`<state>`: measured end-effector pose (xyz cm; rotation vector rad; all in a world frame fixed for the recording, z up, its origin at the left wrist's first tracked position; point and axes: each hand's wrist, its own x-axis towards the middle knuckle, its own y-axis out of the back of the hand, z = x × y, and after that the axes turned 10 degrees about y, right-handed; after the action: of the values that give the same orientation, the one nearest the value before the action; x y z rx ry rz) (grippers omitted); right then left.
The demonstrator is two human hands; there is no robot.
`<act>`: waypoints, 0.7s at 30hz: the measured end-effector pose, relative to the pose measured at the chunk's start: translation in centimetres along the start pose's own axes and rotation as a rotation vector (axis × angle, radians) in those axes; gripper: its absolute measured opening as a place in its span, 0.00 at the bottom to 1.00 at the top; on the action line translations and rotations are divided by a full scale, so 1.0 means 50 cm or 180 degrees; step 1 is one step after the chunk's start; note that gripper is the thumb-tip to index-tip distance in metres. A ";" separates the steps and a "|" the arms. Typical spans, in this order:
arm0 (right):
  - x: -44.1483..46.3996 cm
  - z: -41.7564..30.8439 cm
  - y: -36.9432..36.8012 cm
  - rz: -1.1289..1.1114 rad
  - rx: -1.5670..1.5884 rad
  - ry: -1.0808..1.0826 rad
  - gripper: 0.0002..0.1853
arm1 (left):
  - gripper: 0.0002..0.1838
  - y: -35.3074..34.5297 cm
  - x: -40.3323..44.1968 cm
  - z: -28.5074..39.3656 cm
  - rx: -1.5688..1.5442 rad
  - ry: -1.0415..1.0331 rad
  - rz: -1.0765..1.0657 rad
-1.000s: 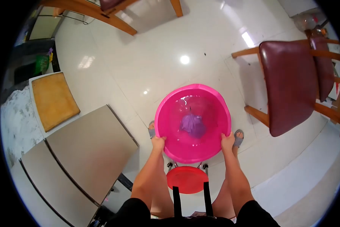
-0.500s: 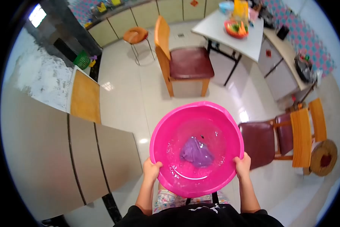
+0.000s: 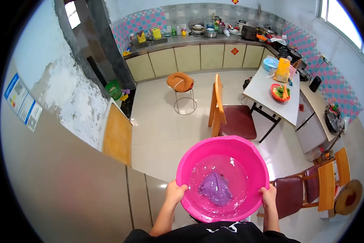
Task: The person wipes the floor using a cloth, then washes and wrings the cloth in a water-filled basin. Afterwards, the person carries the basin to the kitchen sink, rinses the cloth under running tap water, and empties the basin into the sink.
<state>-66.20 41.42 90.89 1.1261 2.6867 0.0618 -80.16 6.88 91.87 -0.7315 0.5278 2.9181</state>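
A large pink basin (image 3: 246,150) is held up in front of my body, with shallow water in it. In the water lies a bunched purple cloth (image 3: 216,188). My left hand (image 3: 175,192) grips the basin's left rim, fingers wrapped round it. On the opposite side my right hand (image 3: 268,195) is closed on the right rim.
A wooden chair (image 3: 238,121) stands just beyond the basin, and more chairs (image 3: 286,196) are at the right. Behind are a white table (image 3: 267,91), an orange-topped stool (image 3: 180,82) and a counter (image 3: 178,39). A large cabinet (image 3: 72,170) borders the left.
The basin has been raised from low above a red stool to in front of my body, both hands still on it. The view has tilted up, bringing the counter and table into sight.
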 end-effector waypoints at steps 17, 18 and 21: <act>0.394 -0.184 -0.529 -0.1315 -0.0291 0.0653 0.11 | 0.10 0.140 0.296 0.121 -0.1684 0.0448 0.1442; 0.409 -0.195 -0.554 -0.1279 -0.0371 0.0687 0.10 | 0.10 0.152 0.327 0.124 -0.1548 0.0473 0.1424; 0.442 -0.229 -0.646 -0.1278 -0.0495 0.0615 0.10 | 0.10 0.199 0.423 0.137 -0.1495 0.0604 0.1512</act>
<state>-106.33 34.90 93.70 0.5469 2.9615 0.3193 -103.48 -0.01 90.63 -1.0701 0.0093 3.4914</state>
